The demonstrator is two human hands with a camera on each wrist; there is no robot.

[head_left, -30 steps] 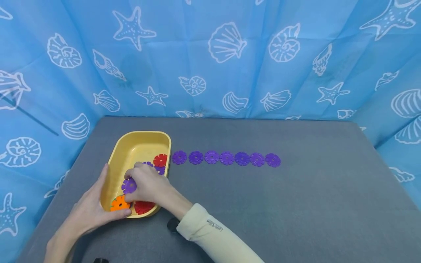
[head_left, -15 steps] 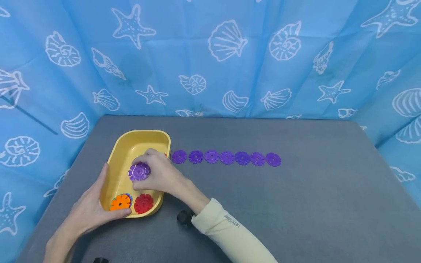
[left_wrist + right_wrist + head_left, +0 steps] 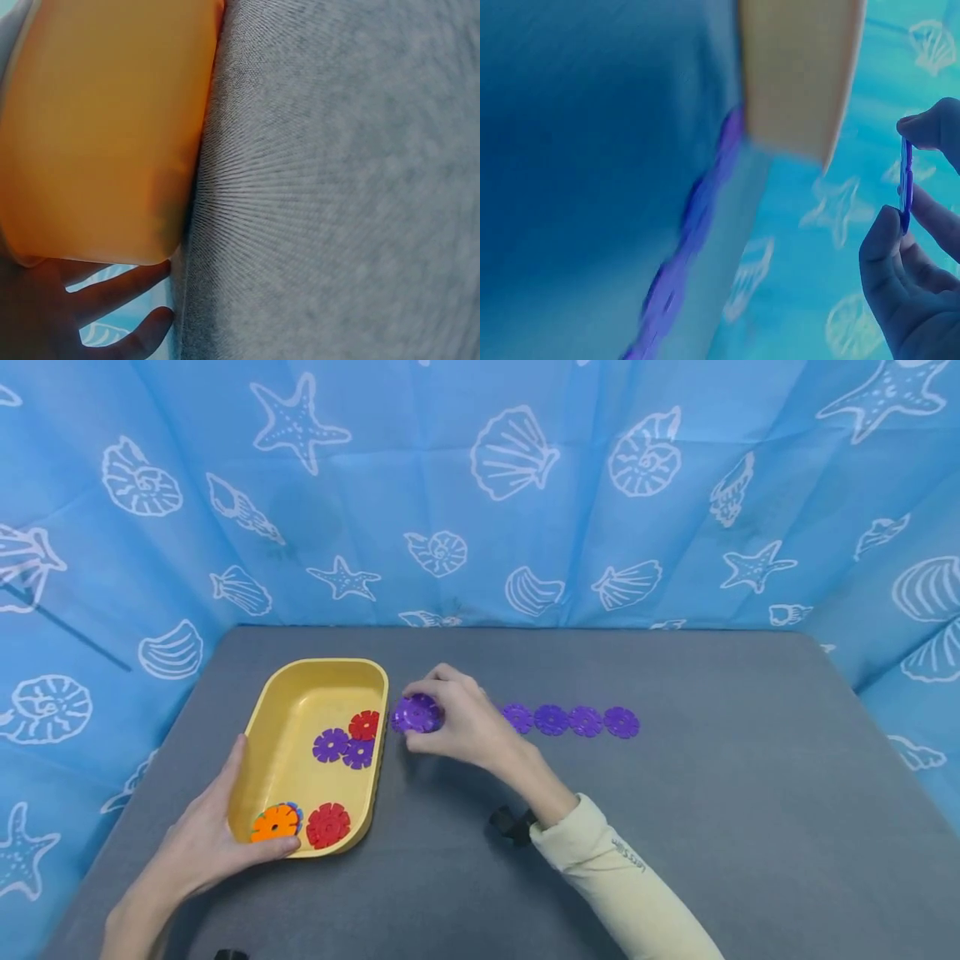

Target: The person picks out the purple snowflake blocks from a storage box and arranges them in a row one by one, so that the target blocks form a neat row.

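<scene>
My left hand [image 3: 198,835] grips the near-left corner of a yellow plastic tray [image 3: 322,675], thumb over the front rim and fingers along the outer side wall. With thumb and fingertips my right hand [image 3: 467,720] pinches a purple notched interlocking disc [image 3: 417,714] by its edge, held up just right of the tray. The right wrist view shows this disc [image 3: 906,184] edge-on between the fingertips. Beneath and behind that hand runs a row of purple discs [image 3: 551,720] on the table, its left part mostly hidden.
Inside the tray lie two purple discs [image 3: 331,745], a red disc [image 3: 364,725] by the right wall, another red disc [image 3: 327,825] and an orange disc [image 3: 275,823] over a blue one. Blue shell-print curtains [image 3: 517,527] enclose the grey table [image 3: 675,827].
My right hand has lifted the purple disc out of the tray and carried it right, over the row's left end. The left hand stays on the tray.
</scene>
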